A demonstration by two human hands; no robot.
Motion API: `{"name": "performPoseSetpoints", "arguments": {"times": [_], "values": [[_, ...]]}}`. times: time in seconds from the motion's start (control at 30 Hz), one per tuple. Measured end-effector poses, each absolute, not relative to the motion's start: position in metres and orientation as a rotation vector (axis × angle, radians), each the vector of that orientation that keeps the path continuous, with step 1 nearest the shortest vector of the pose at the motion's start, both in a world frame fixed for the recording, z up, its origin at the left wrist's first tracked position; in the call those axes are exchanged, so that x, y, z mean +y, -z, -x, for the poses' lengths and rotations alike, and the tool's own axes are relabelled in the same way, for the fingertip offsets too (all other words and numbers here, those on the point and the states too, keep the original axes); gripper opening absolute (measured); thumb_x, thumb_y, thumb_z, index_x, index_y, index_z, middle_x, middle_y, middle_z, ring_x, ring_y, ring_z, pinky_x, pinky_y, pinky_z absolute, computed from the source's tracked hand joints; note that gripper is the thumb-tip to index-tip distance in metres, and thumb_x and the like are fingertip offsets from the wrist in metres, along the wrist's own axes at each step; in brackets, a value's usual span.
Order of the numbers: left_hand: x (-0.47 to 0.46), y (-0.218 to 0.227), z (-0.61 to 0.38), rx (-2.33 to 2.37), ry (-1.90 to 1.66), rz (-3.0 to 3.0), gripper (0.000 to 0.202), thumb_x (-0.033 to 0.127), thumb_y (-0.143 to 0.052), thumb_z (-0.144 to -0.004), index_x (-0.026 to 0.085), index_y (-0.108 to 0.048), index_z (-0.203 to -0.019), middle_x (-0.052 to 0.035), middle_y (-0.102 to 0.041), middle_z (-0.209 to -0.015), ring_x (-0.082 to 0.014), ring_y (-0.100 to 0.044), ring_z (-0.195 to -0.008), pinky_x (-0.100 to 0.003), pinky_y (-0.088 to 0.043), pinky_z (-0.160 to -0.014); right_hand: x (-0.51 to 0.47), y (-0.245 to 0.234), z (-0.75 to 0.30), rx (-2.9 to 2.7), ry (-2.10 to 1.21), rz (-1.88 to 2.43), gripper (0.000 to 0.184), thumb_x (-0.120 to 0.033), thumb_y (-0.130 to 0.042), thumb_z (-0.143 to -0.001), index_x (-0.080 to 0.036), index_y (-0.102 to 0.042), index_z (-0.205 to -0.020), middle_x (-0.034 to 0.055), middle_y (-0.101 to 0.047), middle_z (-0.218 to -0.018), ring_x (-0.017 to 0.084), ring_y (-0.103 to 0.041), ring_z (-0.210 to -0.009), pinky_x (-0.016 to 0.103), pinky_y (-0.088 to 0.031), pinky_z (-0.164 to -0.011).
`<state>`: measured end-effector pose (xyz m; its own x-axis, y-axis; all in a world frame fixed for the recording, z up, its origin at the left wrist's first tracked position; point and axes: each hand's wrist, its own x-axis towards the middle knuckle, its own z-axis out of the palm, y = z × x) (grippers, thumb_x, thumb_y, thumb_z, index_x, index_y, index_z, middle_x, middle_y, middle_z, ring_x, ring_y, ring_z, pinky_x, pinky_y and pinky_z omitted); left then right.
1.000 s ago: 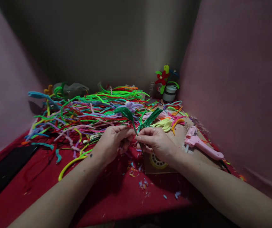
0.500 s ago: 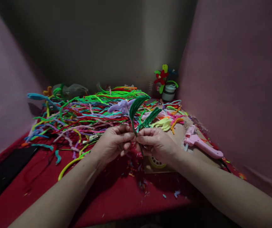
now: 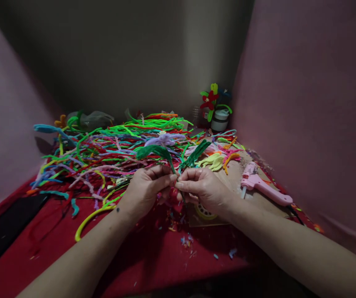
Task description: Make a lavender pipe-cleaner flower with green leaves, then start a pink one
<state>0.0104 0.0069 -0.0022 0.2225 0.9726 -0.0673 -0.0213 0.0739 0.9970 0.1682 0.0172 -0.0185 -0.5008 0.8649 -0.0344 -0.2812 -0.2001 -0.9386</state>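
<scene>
My left hand [image 3: 147,187] and my right hand [image 3: 201,187] meet fingertip to fingertip above the red cloth [image 3: 140,252], both pinched on the thin stem of a pipe-cleaner flower. From the pinch a dark green leaf loop [image 3: 151,152] leans left and a second green leaf [image 3: 195,154] points up to the right. A lilac flower head [image 3: 162,140] shows just behind the left leaf. The lower part of the stem is hidden between my fingers.
A big heap of coloured pipe cleaners [image 3: 103,149] lies behind my hands. A pink glue gun [image 3: 263,188] rests on a cardboard sheet [image 3: 236,178] at the right. A small white jar with finished flowers [image 3: 217,109] stands in the back corner. Pink walls close in on both sides.
The green leaf loop that stood upright half a second ago now leans down to the left, and the lilac head has turned with it. Both hands stay pinched at the same spot.
</scene>
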Motion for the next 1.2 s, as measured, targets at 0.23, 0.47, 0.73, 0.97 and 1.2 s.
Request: {"name": "performPoseSetpoints", "arguments": {"times": [0.23,0.47,0.73,0.97,1.2], "values": [[0.005,0.003,-0.009,1.105,-0.986,-1.392,0.022,0.032,-0.061,-0.077,0.016,-0.056,-0.064,0.0039,-0.048,-0.046,-0.0076,-0.042,-0.040,-0.021,-0.031,-0.041,0.016,0.019,-0.166,-1.279,-1.721,0.755,0.015,-0.023,-0.067,-0.063,-0.015,-0.055,-0.058,-0.0041,-0.056,-0.046,0.005,-0.042,-0.037,0.017,-0.026,-0.036],[0.007,0.008,-0.002,1.078,-0.982,-1.417,0.020,0.034,-0.061,-0.076,0.016,-0.060,-0.071,0.0033,-0.050,-0.049,-0.0084,-0.045,-0.042,-0.021,-0.032,-0.042,0.015,0.020,-0.167,-1.277,-1.745,0.740,0.019,-0.028,-0.069,-0.064,-0.015,-0.056,-0.061,-0.0040,-0.056,-0.047,0.005,-0.042,-0.037,0.016,-0.025,-0.035],[0.002,0.004,-0.012,1.131,-1.020,-1.460,0.025,0.035,-0.056,-0.080,0.016,-0.054,-0.064,0.0039,-0.049,-0.047,-0.0091,-0.045,-0.042,-0.021,-0.033,-0.042,0.016,0.020,-0.167,-1.274,-1.753,0.743,0.024,-0.031,-0.072,-0.062,-0.015,-0.055,-0.059,-0.0044,-0.055,-0.045,0.004,-0.042,-0.035,0.017,-0.025,-0.035],[-0.001,-0.001,-0.016,1.231,-1.010,-1.575,0.027,0.035,-0.053,-0.081,0.017,-0.053,-0.061,0.0043,-0.048,-0.045,-0.0085,-0.043,-0.041,-0.021,-0.031,-0.041,0.016,0.021,-0.167,-1.289,-1.739,0.753,0.015,-0.024,-0.066,-0.064,-0.015,-0.055,-0.060,-0.0044,-0.056,-0.046,0.005,-0.043,-0.036,0.017,-0.026,-0.036],[0.000,0.002,-0.017,1.314,-1.094,-1.661,0.019,0.031,-0.056,-0.076,0.016,-0.055,-0.063,0.0059,-0.045,-0.046,-0.0060,-0.036,-0.041,-0.019,-0.028,-0.040,0.015,0.019,-0.164,-1.318,-1.682,0.771,0.011,-0.019,-0.063,-0.063,-0.015,-0.053,-0.059,-0.0053,-0.054,-0.044,0.004,-0.041,-0.035,0.016,-0.026,-0.035]]}}
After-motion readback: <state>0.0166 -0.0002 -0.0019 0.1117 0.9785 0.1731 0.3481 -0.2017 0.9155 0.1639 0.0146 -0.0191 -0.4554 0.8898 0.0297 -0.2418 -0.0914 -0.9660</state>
